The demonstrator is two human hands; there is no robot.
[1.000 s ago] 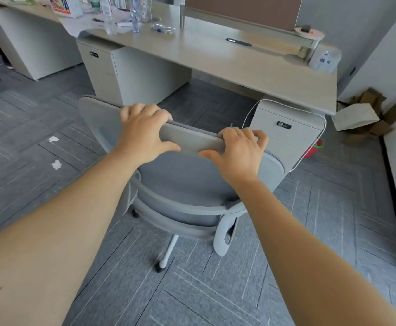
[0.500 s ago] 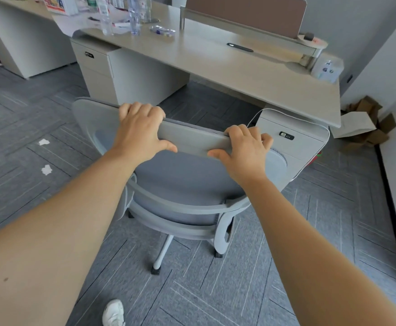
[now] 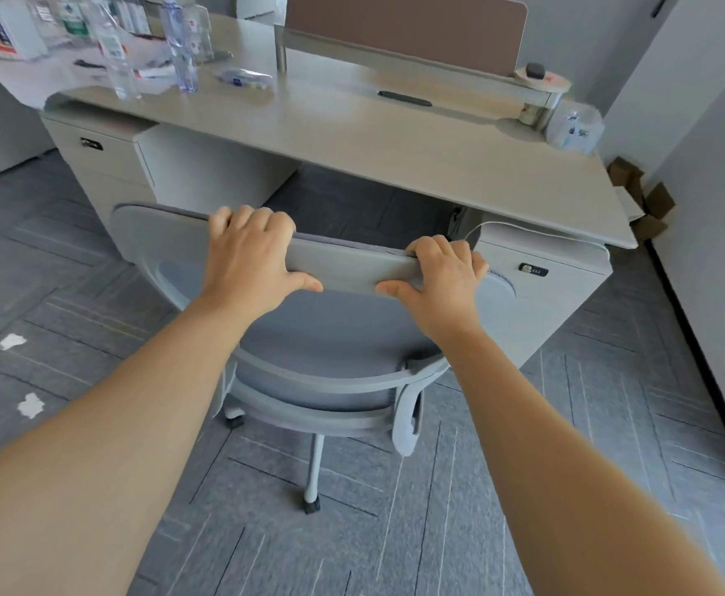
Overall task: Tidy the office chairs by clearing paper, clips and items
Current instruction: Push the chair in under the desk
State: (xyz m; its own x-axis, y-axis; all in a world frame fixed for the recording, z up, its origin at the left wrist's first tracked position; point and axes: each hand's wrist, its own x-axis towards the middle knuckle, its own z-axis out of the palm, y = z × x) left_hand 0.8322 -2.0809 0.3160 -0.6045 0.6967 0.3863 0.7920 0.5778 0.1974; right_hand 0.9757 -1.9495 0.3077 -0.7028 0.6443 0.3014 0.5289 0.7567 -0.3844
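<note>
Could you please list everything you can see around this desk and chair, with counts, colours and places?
office chair: one, grey, in front of the desk, facing it.
desk: one, beige top, behind the chair.
drawer cabinets: two, pale grey, under each end of the desk.
divider panel: one, brown, along the desk's far edge.
water bottles: several, clear, far left of the desktop; count blurred.
dark slim object: one, on the desktop near the divider.
paper scraps: two, white, on the carpet at left.
cardboard boxes: brown, in the right corner; count unclear.
left hand: gripping the chair's top edge.
right hand: gripping the same edge, to the right.
</note>
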